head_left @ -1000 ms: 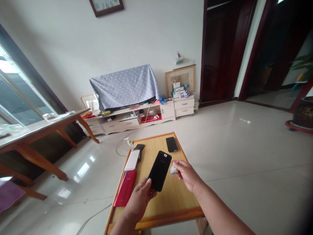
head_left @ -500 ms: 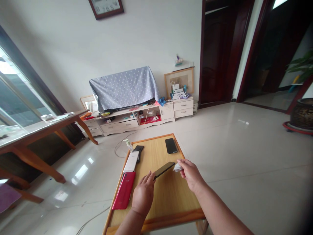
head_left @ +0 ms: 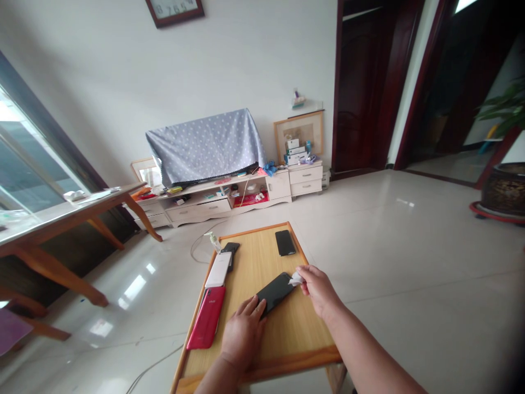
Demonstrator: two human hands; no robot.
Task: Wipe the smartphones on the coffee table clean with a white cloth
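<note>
The left forearm (head_left: 215,380) and right forearm (head_left: 371,350) are bare and full, ending in a broad left hand (head_left: 243,342) and right hand (head_left: 319,293) with short, thick fingers

On your counter (head_left: 295,328) lie a red phone (head_left: 207,317), a white phone (head_left: 218,270) with a black phone (head_left: 232,247) partly under its far end, and another black phone (head_left: 285,242) near the far edge. A pump bottle (head_left: 214,241) stands at the far corner. Beyond, a polka-dot cloth (head_left: 204,146) drapes over something on a cream TV cabinet (head_left: 229,205), below a wall clock (head_left: 174,6), while a woven pot (head_left: 506,186) sits near dark red doors (head_left: 365,82).
</note>
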